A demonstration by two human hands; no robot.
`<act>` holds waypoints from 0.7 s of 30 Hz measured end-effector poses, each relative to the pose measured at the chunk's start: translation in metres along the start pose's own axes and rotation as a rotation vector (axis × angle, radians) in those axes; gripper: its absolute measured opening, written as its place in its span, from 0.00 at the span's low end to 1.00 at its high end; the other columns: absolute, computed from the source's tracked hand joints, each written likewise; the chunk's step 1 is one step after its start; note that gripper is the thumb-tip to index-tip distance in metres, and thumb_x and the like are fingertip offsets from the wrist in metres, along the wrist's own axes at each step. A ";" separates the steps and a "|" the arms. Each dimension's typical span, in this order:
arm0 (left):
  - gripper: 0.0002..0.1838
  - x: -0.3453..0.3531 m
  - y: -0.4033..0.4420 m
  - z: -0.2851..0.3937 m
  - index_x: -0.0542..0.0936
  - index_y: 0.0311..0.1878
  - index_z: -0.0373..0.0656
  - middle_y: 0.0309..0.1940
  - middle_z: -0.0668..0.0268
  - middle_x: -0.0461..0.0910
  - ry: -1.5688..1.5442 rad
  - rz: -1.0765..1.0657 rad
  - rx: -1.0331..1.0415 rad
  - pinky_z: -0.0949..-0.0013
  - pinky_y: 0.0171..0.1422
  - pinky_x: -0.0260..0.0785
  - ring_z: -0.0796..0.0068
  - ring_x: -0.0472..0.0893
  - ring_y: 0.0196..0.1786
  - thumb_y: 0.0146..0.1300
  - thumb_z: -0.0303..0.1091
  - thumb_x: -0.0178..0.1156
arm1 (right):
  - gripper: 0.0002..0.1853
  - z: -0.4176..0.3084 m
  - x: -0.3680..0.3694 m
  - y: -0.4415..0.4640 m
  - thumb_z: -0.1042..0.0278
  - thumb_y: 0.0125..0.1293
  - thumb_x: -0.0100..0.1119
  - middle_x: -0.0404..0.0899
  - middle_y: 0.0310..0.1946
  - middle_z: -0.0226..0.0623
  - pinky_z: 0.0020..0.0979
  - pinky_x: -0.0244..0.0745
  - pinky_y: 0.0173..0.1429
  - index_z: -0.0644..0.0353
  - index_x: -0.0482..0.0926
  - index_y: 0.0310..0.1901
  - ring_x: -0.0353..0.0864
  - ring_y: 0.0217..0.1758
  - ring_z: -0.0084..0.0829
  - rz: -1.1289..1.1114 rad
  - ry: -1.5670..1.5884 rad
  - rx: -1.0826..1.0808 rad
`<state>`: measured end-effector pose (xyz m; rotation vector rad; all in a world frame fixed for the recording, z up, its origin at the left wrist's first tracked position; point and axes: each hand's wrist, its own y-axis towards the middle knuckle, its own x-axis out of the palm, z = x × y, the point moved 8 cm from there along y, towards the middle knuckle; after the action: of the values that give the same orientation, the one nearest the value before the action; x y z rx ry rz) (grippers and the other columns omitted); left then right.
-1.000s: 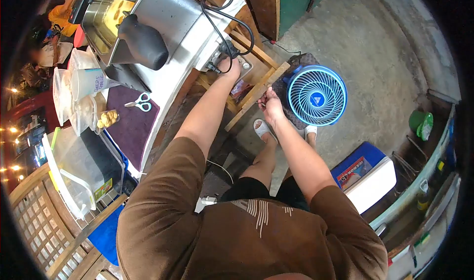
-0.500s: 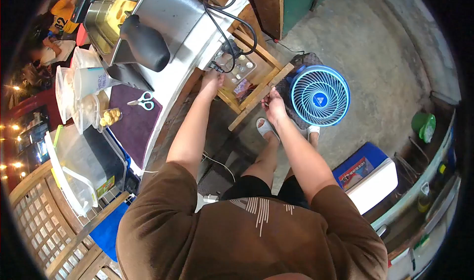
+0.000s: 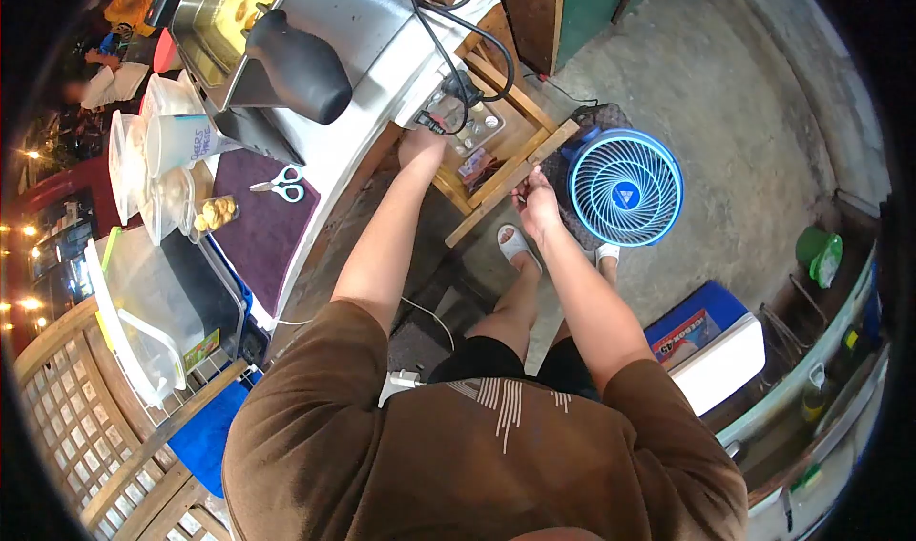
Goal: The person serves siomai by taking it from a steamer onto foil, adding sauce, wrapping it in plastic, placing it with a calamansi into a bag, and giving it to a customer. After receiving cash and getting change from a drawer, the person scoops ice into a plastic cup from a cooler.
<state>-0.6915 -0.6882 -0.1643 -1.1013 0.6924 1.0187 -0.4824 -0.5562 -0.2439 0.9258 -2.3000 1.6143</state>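
A wooden drawer [image 3: 487, 207] stands pulled out from under the white-topped counter. Inside it are a clear plastic tray [image 3: 489, 124] with coins in its compartments and some folded paper [image 3: 473, 167], perhaps banknotes. My left hand [image 3: 423, 145] reaches to the drawer's left side by the counter edge, just below black power plugs [image 3: 431, 121]; its fingers are hidden. At the outer side of the drawer front, my right hand [image 3: 536, 200] is closed with its fingers curled and its thumb near the wood. What it holds, if anything, is too small to make out.
A blue fan [image 3: 625, 195] stands right of the drawer. On the counter are scissors [image 3: 281, 186] on a dark cloth [image 3: 250, 226], plastic tubs [image 3: 176, 150], a black bottle-shaped object [image 3: 301, 69] and a metal fryer [image 3: 205, 26]. A blue-and-white icebox [image 3: 720, 360] sits at right; people are far left.
The view has shifted slightly, moving the counter and drawer a little to the right in the picture. My left hand's fingers are more hidden now. The right hand stays beside the drawer front.
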 end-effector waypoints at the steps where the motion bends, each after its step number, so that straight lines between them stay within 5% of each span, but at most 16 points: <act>1: 0.22 0.001 0.004 -0.006 0.77 0.48 0.44 0.46 0.52 0.79 0.013 0.040 -0.040 0.56 0.57 0.68 0.51 0.77 0.52 0.63 0.51 0.47 | 0.14 0.000 0.000 0.000 0.49 0.72 0.44 0.69 0.19 0.21 0.21 0.64 0.26 0.48 0.71 0.34 0.70 0.22 0.17 -0.009 -0.004 -0.004; 4: 0.21 0.005 0.013 -0.006 0.78 0.47 0.45 0.46 0.52 0.79 0.042 0.048 0.030 0.54 0.57 0.67 0.52 0.78 0.51 0.64 0.50 0.46 | 0.15 0.000 -0.002 0.001 0.49 0.72 0.44 0.69 0.19 0.21 0.21 0.64 0.26 0.48 0.71 0.34 0.70 0.22 0.17 0.004 -0.013 -0.004; 7: 0.16 0.003 0.003 0.026 0.78 0.48 0.57 0.47 0.57 0.79 0.129 0.128 0.295 0.53 0.51 0.70 0.54 0.78 0.50 0.62 0.51 0.52 | 0.15 0.000 -0.003 0.001 0.48 0.72 0.44 0.69 0.19 0.21 0.22 0.64 0.27 0.49 0.72 0.34 0.70 0.22 0.18 0.014 -0.017 -0.006; 11: 0.14 0.032 0.023 0.052 0.78 0.47 0.52 0.44 0.57 0.80 0.254 -0.013 0.298 0.52 0.46 0.72 0.54 0.80 0.45 0.58 0.42 0.59 | 0.16 0.000 -0.003 0.000 0.48 0.71 0.44 0.68 0.19 0.22 0.22 0.64 0.28 0.49 0.71 0.34 0.69 0.22 0.18 0.039 -0.023 -0.003; 17: 0.18 0.083 0.065 0.045 0.77 0.44 0.43 0.40 0.51 0.79 0.311 0.135 0.511 0.51 0.48 0.70 0.49 0.78 0.46 0.51 0.39 0.66 | 0.16 0.000 -0.002 -0.001 0.48 0.71 0.45 0.67 0.20 0.22 0.23 0.65 0.28 0.50 0.70 0.33 0.70 0.22 0.19 0.039 -0.036 -0.011; 21: 0.16 0.091 0.079 0.039 0.79 0.37 0.38 0.35 0.47 0.80 0.238 0.265 0.550 0.49 0.46 0.70 0.46 0.80 0.40 0.58 0.41 0.51 | 0.15 0.001 -0.003 0.001 0.49 0.72 0.45 0.66 0.20 0.22 0.23 0.65 0.28 0.49 0.70 0.33 0.69 0.23 0.19 0.023 -0.022 -0.017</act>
<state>-0.7290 -0.6145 -0.2603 -0.6603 1.2513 0.8463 -0.4802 -0.5554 -0.2467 0.9212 -2.3444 1.5984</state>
